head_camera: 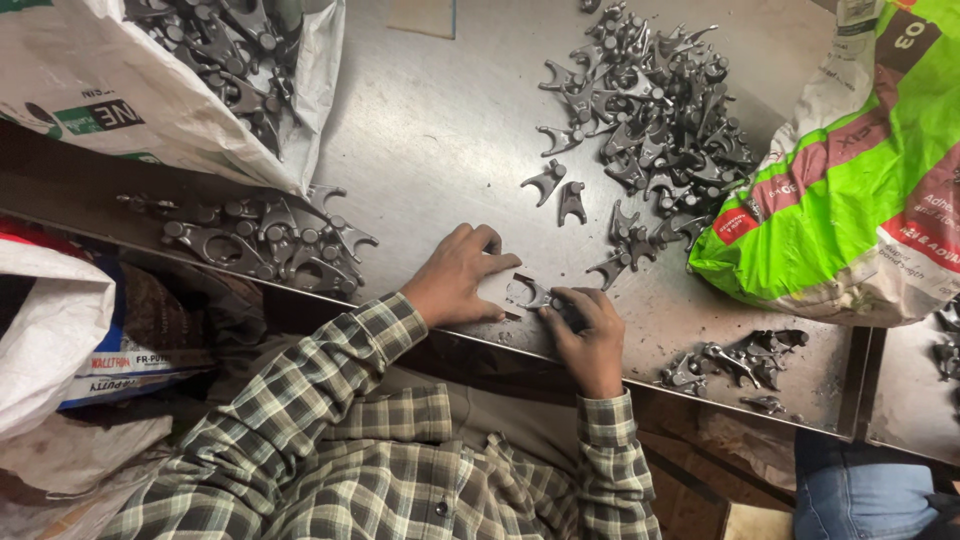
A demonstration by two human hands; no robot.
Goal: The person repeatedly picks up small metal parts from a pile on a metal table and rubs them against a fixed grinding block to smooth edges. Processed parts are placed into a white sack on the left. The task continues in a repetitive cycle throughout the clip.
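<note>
My left hand (458, 277) rests on the metal table (430, 130) near its front edge, fingers curled, touching a small white block with a dark forked metal part (532, 293) on it. My right hand (588, 335) grips the same forked part from the right. A large heap of similar grey forked parts (655, 110) lies beyond, with two loose ones (558, 190) closer to my hands.
A white sack (150, 90) full of forked parts lies at the upper left, spilling a pile (270, 240) at the table's left edge. A green and pink sack (860, 180) sits at the right. A small group of parts (735, 362) lies at the front right.
</note>
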